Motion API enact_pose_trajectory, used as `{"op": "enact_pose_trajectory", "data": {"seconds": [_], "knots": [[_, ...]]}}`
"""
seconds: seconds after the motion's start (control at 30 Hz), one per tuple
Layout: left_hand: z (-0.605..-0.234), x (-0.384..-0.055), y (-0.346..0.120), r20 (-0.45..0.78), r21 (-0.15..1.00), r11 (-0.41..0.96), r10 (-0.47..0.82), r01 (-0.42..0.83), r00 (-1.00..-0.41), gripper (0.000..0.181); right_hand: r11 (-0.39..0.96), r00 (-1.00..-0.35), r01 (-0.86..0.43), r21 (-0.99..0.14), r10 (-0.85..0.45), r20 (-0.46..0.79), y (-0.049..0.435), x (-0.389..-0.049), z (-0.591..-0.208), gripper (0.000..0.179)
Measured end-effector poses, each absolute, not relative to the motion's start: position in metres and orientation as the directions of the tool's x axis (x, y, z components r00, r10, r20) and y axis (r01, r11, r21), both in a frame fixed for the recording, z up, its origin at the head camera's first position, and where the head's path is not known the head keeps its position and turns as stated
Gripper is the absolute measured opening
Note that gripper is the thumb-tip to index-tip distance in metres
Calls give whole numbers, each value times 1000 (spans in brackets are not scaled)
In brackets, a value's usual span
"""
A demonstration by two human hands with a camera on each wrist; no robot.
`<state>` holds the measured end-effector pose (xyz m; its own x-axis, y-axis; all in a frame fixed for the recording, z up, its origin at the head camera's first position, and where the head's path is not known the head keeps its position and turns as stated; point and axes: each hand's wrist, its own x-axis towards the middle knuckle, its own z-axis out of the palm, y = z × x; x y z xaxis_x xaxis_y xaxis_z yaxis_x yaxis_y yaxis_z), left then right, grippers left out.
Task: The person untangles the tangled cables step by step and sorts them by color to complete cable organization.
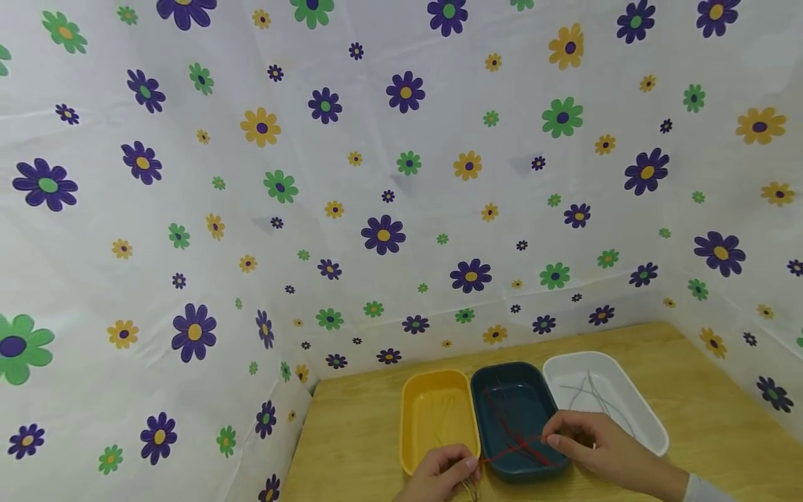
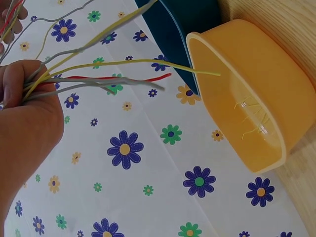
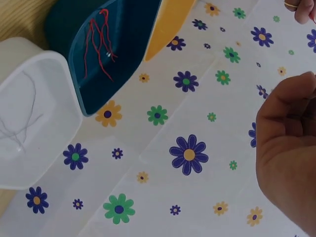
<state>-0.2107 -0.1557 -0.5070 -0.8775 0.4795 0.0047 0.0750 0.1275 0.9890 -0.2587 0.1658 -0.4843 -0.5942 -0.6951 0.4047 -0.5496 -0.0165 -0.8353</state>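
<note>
My left hand (image 1: 439, 475) grips a loose bundle of thin wires, grey, yellow and red, near the front of the yellow bin. In the left wrist view the yellow wire (image 2: 143, 61) and the grey wires (image 2: 118, 82) fan out from the curled fingers. Above the dark blue bin (image 1: 514, 475), my right hand (image 1: 592, 446) pinches one end of a red wire (image 1: 509, 452), with thumb and forefinger. That wire stretches across the bin to the left hand. Several red wires (image 3: 100, 47) lie inside the dark blue bin.
A yellow bin (image 1: 406, 425) with yellow wires (image 2: 254, 111) stands left of the dark blue one. On its right is a white bin (image 1: 649, 425) holding grey wires (image 3: 29, 118). All three sit side by side on a wooden table (image 1: 357, 432), before a flower-patterned cloth (image 1: 433, 202).
</note>
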Motion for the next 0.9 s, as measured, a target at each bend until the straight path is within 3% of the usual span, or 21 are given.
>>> {"op": "enact_pose_trajectory", "data": {"seconds": [0.27,0.4,0.53,0.67,0.8,0.9], "knots": [[-509,-216,-164,-19,983,170,441,63,-897,44,48,-482,-606,-794,-816,319,184,-268,-491,24],[-506,-216,-162,15,976,191,414,103,-910,37,138,-494,-692,-709,-807,324,185,-267,-494,24],[-510,-214,-156,89,957,216,410,192,-908,30,298,-516,-783,-546,-802,303,183,-263,-499,18],[-516,-210,-155,97,945,250,398,210,-912,31,386,-537,-796,-467,-806,250,179,-259,-502,10],[-520,-207,-158,87,952,241,382,190,-920,35,375,-558,-747,-550,-802,211,181,-258,-507,11],[-522,-205,-161,74,959,227,382,172,-921,41,290,-536,-713,-638,-813,229,188,-258,-513,16]]}}
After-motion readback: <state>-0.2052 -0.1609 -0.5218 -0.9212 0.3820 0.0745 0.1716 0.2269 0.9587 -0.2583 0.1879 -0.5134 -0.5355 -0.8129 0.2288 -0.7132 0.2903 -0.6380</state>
